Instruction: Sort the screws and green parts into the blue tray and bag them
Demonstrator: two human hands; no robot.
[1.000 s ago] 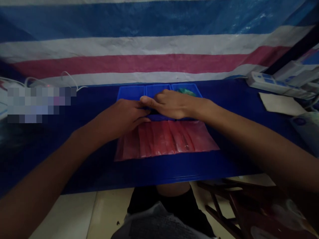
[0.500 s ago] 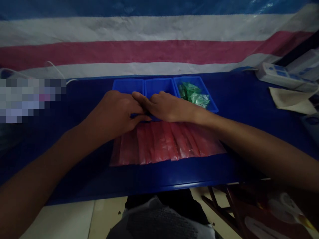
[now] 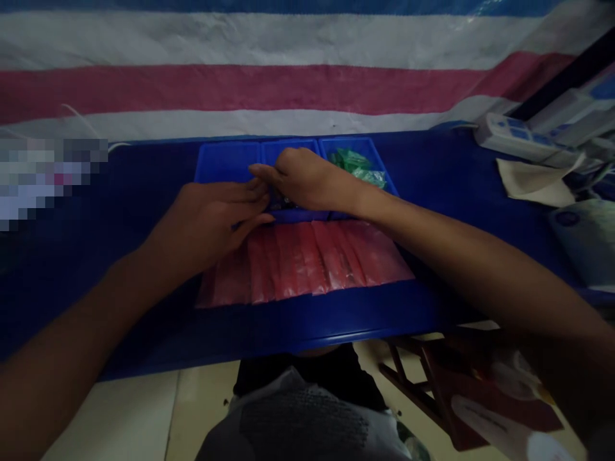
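Now right hand [image 3: 307,179] over middle bin [image 3: 276,152]; red bags [image 3: 298,262] short of table edge [image 3: 327,339].

At the frame's centre, my right hand [image 3: 307,180] is over the middle bin [image 3: 273,152], my left hand [image 3: 211,214] just beside. Red bags [image 3: 295,264] lie below them.

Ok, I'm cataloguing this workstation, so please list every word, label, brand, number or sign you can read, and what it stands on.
No text can be read.
Red plastic bags, blue trays: no legible print.
White case with blue patches, far right: too blurred to read.
Grey item with a round mark, right edge: too dim to read.
Pixelated area, left: any text is hidden.
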